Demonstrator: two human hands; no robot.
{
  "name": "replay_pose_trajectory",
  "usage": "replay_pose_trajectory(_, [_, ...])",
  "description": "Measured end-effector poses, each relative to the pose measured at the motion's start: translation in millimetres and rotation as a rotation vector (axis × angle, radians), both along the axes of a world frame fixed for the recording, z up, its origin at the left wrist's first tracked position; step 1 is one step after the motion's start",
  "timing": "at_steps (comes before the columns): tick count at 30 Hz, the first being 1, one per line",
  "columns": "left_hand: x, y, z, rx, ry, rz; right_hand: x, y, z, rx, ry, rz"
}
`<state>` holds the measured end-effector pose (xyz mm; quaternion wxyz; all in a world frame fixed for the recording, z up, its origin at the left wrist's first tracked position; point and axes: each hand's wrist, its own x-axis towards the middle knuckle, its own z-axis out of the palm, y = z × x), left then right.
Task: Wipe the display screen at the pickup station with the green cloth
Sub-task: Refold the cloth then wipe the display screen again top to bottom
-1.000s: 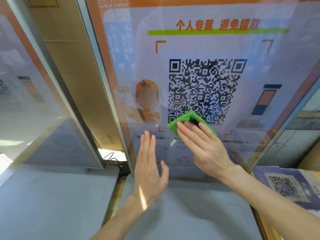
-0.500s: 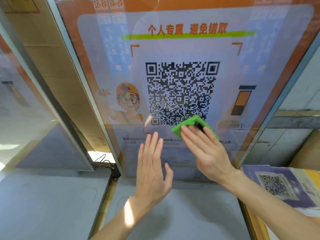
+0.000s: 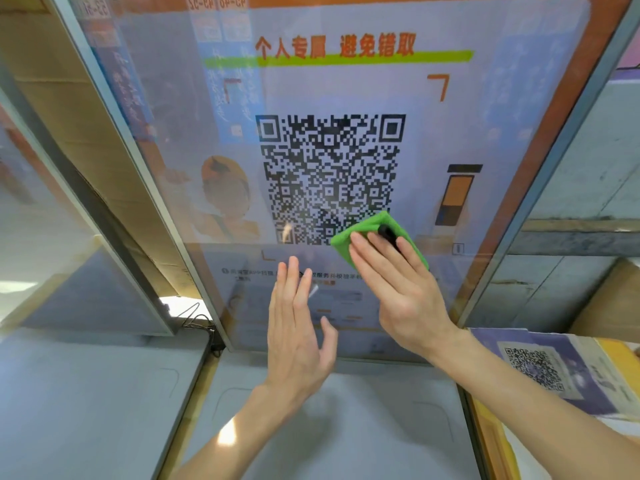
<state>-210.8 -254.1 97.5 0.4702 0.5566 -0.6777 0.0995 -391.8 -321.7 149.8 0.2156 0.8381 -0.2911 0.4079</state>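
Note:
The display screen (image 3: 346, 98) fills the upper middle of the view, showing a large QR code, orange characters and a green bar. A folded green cloth (image 3: 372, 228) lies flat on the glass at the QR code's lower right corner. My right hand (image 3: 398, 292) presses the cloth against the screen with straight fingers; a small dark patch shows at the fingertips. My left hand (image 3: 298, 330) is held flat with straight fingers in front of the screen's lower part, left of the cloth; whether it touches the glass is unclear.
A second screen (image 3: 52, 220) stands at the left, past a metal frame post (image 3: 138, 174). A grey counter (image 3: 329, 427) runs below. Cables (image 3: 194, 318) sit in the gap between screens. A printed QR sheet (image 3: 533, 368) lies at the right.
My right hand has slid the cloth rightwards along the bottom of the QR code, from its lower middle to its lower right corner. The left hand stays flat below the code.

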Motion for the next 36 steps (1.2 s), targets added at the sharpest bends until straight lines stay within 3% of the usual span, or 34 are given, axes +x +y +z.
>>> replay_pose_trajectory(3, [-6.1,-2.0,-0.3,0.003,-0.009,0.033,3.5,-4.4,-6.0,-0.033,0.026,0.025])
replay_pose_trajectory(7, [-15.7,-1.0,-1.9,0.005,-0.051,0.073,-15.5,-1.8,-47.2,-0.019,0.322,0.113])
replay_pose_trajectory(9, [-21.2,1.0,-3.7,-0.009,-0.054,0.008,-30.8,1.7,-53.3,-0.004,0.372,0.115])
replay_pose_trajectory(18, [-40.0,-4.2,-5.8,0.017,-0.018,-0.061,-38.7,-8.5,0.7,-0.037,-0.028,-0.025])
replay_pose_trajectory(20, [-39.1,-5.8,-8.6,0.012,-0.031,-0.053,-37.2,-10.8,-10.3,-0.047,0.017,-0.006])
replay_pose_trajectory(23, [-37.2,-7.2,-10.3,-0.007,-0.057,-0.044,-52.0,-7.3,-41.1,-0.079,0.278,0.044])
replay_pose_trajectory(25, [-37.8,-7.9,-10.3,-0.013,-0.068,-0.026,-60.2,-4.6,-45.3,-0.072,0.338,0.060])
replay_pose_trajectory(30, [-45.5,-9.9,-13.8,-0.006,-0.064,0.019,-50.9,-9.4,-3.9,-0.041,0.020,-0.020])
replay_pose_trajectory(32, [-47.9,-10.4,-13.7,0.003,-0.059,0.029,-47.0,-9.6,-7.7,-0.034,-0.003,-0.009])
replay_pose_trajectory(36, [-49.1,-8.2,-11.9,0.034,-0.093,0.064,-65.2,-5.9,-62.8,-0.045,0.325,0.075])
